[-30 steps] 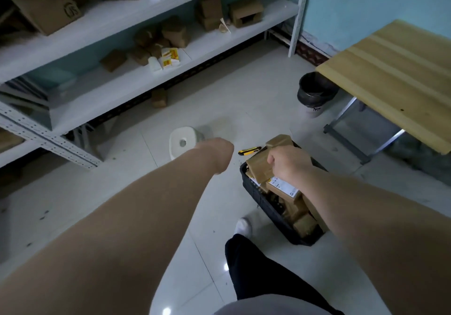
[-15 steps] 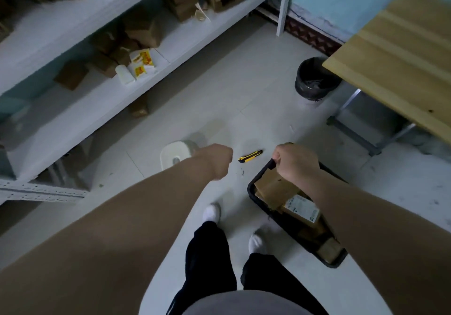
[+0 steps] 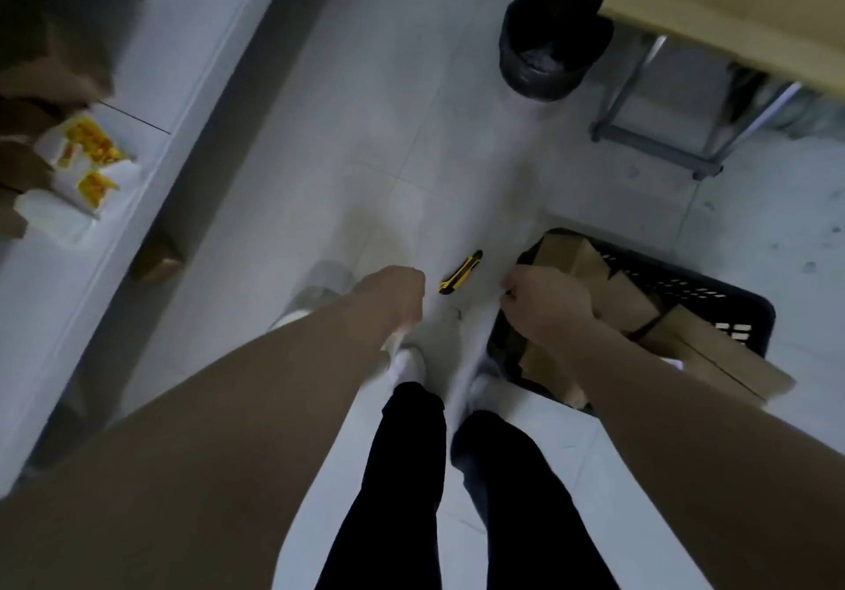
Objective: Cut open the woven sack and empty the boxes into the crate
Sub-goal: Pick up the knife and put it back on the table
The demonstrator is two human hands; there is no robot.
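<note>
Right hand (image 3: 544, 303) gripped crate (image 3: 731, 299) rim; boxes (image 3: 617, 290) inside; left hand (image 3: 393, 292) clenched, nothing visible in it; knife (image 3: 459, 271) lay on floor (image 3: 411, 109) between hands

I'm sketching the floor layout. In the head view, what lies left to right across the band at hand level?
From the left: small brown cardboard box → left hand → yellow-and-black utility knife → right hand → black perforated plastic crate.
</note>
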